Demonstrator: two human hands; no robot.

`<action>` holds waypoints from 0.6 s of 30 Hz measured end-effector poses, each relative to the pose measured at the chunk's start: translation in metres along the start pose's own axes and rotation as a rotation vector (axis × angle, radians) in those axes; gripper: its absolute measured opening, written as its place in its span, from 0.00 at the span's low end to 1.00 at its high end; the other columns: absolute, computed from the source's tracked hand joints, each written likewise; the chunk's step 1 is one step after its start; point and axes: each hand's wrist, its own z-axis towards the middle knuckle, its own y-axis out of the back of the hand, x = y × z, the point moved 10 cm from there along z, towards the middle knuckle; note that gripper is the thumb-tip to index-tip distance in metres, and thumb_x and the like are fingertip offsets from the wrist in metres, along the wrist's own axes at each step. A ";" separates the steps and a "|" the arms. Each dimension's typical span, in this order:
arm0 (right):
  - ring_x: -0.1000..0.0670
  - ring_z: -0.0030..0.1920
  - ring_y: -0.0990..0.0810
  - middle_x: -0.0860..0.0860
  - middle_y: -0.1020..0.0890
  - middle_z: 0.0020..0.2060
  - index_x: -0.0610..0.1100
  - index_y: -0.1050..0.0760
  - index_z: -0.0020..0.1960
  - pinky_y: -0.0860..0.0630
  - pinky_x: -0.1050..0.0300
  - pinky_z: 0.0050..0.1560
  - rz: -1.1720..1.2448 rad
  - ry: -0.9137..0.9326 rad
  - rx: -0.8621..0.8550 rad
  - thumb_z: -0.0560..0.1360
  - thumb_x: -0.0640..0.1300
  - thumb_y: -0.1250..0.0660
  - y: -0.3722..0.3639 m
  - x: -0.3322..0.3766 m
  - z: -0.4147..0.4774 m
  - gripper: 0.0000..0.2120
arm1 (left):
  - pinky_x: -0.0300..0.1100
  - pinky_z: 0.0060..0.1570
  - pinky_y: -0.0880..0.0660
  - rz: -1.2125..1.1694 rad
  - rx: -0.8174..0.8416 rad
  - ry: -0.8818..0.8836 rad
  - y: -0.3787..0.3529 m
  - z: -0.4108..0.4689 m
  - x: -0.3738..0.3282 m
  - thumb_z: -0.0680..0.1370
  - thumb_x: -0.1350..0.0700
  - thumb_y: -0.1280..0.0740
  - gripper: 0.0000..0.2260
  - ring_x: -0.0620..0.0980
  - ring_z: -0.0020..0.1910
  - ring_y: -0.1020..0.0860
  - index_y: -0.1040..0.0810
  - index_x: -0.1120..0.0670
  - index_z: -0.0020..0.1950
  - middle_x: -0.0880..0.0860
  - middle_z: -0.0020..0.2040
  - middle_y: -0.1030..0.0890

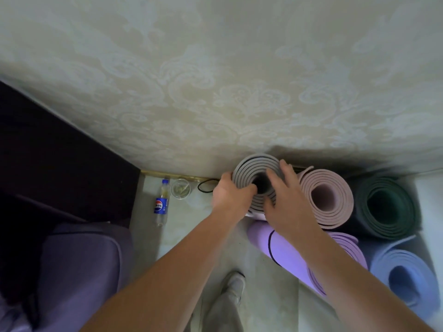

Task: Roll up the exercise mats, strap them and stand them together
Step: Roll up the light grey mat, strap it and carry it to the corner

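A rolled grey mat [251, 166] stands upright against the patterned wall. My left hand [231, 190] grips its left rim, thumb tucked into the dark centre hole. My right hand [285, 195] rests across the roll's top right with fingers spread over the coils. To its right stand a rolled pink mat [326, 197], a dark green mat [386, 207] and a blue mat [405, 276]. A purple mat [287, 250] with a thin black strap around it leans in front, partly under my right forearm.
A Pepsi bottle [161, 202] and a clear plastic cup [180, 189] stand on the floor at the left, a black elastic loop [206, 185] beside them. A purple cushioned seat [79, 267] and dark panel fill the left. My shoe [235, 283] is below.
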 end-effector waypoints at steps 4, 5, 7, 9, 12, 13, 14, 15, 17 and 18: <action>0.38 0.78 0.45 0.37 0.43 0.77 0.38 0.34 0.74 0.41 0.43 0.76 -0.042 -0.030 0.020 0.75 0.37 0.36 -0.005 0.000 -0.003 0.28 | 0.58 0.53 0.20 0.062 0.064 0.001 0.003 0.002 -0.001 0.63 0.40 0.25 0.33 0.58 0.54 0.20 0.28 0.49 0.65 0.52 0.55 0.20; 0.38 0.78 0.44 0.37 0.42 0.77 0.38 0.35 0.75 0.41 0.42 0.75 -0.052 -0.019 -0.004 0.76 0.40 0.39 -0.003 0.002 -0.004 0.27 | 0.58 0.54 0.20 0.060 0.080 0.001 0.003 0.001 -0.001 0.67 0.41 0.24 0.33 0.58 0.55 0.21 0.29 0.49 0.68 0.52 0.56 0.21; 0.38 0.78 0.44 0.38 0.41 0.77 0.38 0.38 0.77 0.41 0.41 0.75 -0.103 0.016 -0.045 0.77 0.47 0.48 0.000 0.007 -0.004 0.30 | 0.57 0.52 0.19 -0.010 0.099 0.026 0.004 0.002 0.003 0.73 0.43 0.26 0.29 0.57 0.56 0.22 0.30 0.50 0.71 0.53 0.60 0.22; 0.41 0.79 0.47 0.41 0.44 0.79 0.40 0.43 0.79 0.46 0.43 0.76 -0.208 0.063 -0.066 0.79 0.54 0.52 -0.002 0.014 -0.002 0.31 | 0.54 0.47 0.18 -0.112 0.114 0.082 0.002 0.001 0.011 0.77 0.44 0.31 0.26 0.55 0.55 0.23 0.31 0.48 0.74 0.53 0.65 0.24; 0.43 0.79 0.50 0.44 0.47 0.80 0.41 0.47 0.80 0.50 0.43 0.77 -0.331 0.123 -0.068 0.81 0.59 0.54 -0.016 0.026 0.004 0.33 | 0.46 0.36 0.20 -0.221 0.134 0.117 0.002 -0.001 0.018 0.81 0.45 0.35 0.21 0.47 0.50 0.24 0.29 0.45 0.73 0.49 0.65 0.24; 0.44 0.80 0.51 0.44 0.47 0.80 0.41 0.47 0.80 0.50 0.42 0.77 -0.362 0.134 -0.058 0.81 0.60 0.54 -0.023 0.028 0.005 0.33 | 0.46 0.35 0.20 -0.255 0.144 0.121 0.003 0.000 0.020 0.81 0.45 0.35 0.18 0.46 0.49 0.23 0.26 0.45 0.70 0.48 0.62 0.22; 0.45 0.80 0.52 0.45 0.47 0.80 0.41 0.47 0.80 0.49 0.41 0.76 -0.386 0.145 -0.048 0.81 0.61 0.54 -0.029 0.029 0.006 0.34 | 0.47 0.36 0.20 -0.289 0.156 0.125 0.003 0.000 0.022 0.81 0.46 0.35 0.15 0.46 0.49 0.21 0.23 0.44 0.67 0.47 0.59 0.20; 0.45 0.80 0.53 0.45 0.47 0.80 0.42 0.46 0.80 0.49 0.40 0.77 -0.400 0.156 -0.043 0.81 0.61 0.54 -0.034 0.030 0.007 0.34 | 0.50 0.37 0.19 -0.317 0.167 0.128 0.004 0.002 0.024 0.80 0.46 0.34 0.13 0.47 0.51 0.20 0.21 0.45 0.64 0.47 0.57 0.18; 0.45 0.80 0.52 0.45 0.47 0.80 0.42 0.46 0.80 0.51 0.40 0.77 -0.410 0.174 -0.046 0.80 0.62 0.53 -0.038 0.032 0.012 0.35 | 0.56 0.42 0.18 -0.362 0.170 0.125 0.006 0.007 0.025 0.80 0.47 0.34 0.12 0.51 0.55 0.20 0.20 0.46 0.62 0.48 0.56 0.17; 0.45 0.80 0.51 0.45 0.46 0.80 0.41 0.45 0.79 0.51 0.40 0.77 -0.409 0.186 -0.048 0.80 0.62 0.52 -0.037 0.033 0.015 0.35 | 0.57 0.44 0.18 -0.373 0.157 0.120 0.008 0.007 0.023 0.80 0.47 0.34 0.12 0.53 0.56 0.19 0.20 0.47 0.62 0.50 0.56 0.17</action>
